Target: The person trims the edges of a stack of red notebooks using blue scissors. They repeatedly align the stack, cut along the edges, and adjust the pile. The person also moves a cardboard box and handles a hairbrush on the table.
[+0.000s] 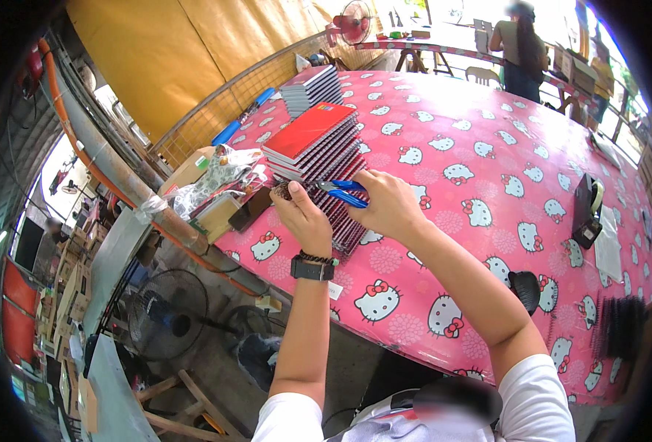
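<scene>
- Fingers of my right hand clamp blue-handled pliers beside spiral-bound notebooks stacked on the pink table.
- My left hand is at the stack; its fingers' grip I cannot tell.

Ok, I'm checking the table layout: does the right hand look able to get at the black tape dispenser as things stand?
Probably not straight away: the right hand holds blue-handled pliers, and the black tape dispenser sits well off to its right, though the pink tablecloth between looks unobstructed.
</scene>
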